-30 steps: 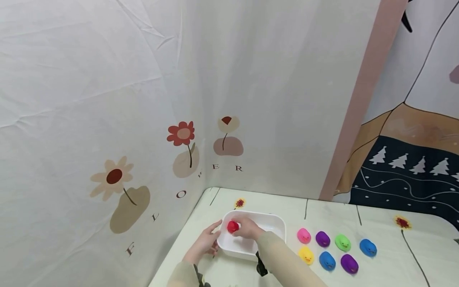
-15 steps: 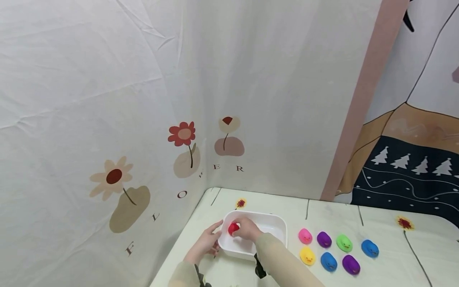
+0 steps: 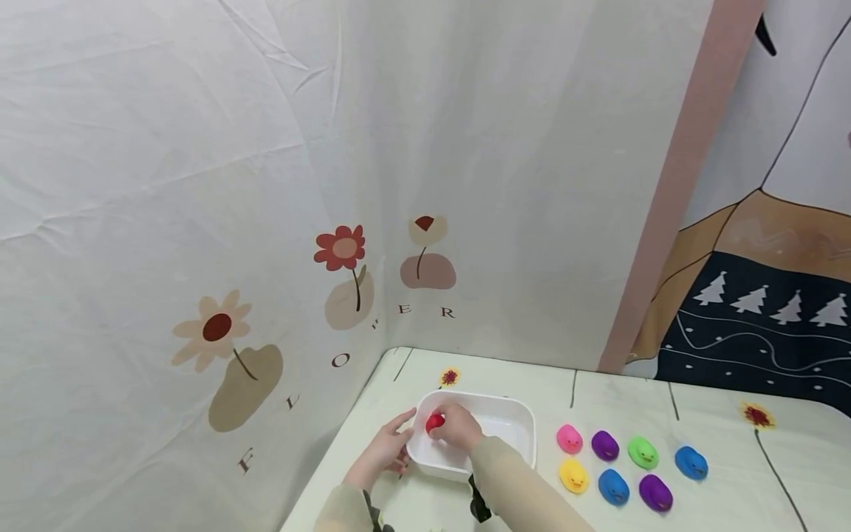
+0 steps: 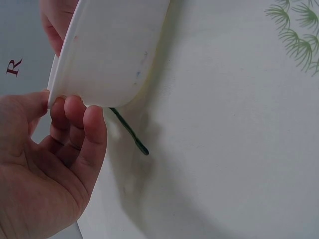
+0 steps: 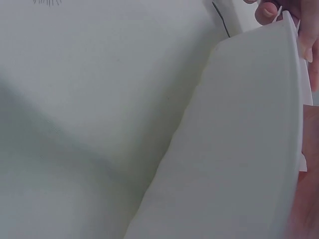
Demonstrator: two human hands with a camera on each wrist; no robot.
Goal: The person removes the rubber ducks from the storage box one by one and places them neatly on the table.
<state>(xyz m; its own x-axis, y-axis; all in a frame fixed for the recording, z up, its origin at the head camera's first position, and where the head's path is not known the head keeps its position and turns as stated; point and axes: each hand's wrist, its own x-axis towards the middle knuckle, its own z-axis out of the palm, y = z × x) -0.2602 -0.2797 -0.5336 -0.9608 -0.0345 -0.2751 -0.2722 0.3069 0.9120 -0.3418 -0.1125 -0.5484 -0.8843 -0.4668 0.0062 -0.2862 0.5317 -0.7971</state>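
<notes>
A white plastic box (image 3: 508, 423) stands on the table near its left edge. My left hand (image 3: 384, 449) holds the box's left end. In the left wrist view its thumb is at the rim and its curled fingers (image 4: 93, 124) are against the outer wall. My right hand (image 3: 460, 428) reaches into the box and pinches a red rubber duck (image 3: 435, 423) near the left end, partly covered by the fingers. The right wrist view is mostly filled by the box's outer side (image 5: 239, 129), with the duck hidden.
Right of the box, several rubber ducks lie in two rows: pink (image 3: 569, 439), purple (image 3: 605, 445), green (image 3: 643, 452) and blue (image 3: 691, 462) behind, yellow (image 3: 573, 476), blue (image 3: 613, 487) and purple (image 3: 655, 493) in front. A printed cloth wall (image 3: 518, 222) borders the table.
The head view has turned slightly, so the scene sits a little further right. Both hands keep their places at the box, and the red rubber duck stays in the right fingers.
</notes>
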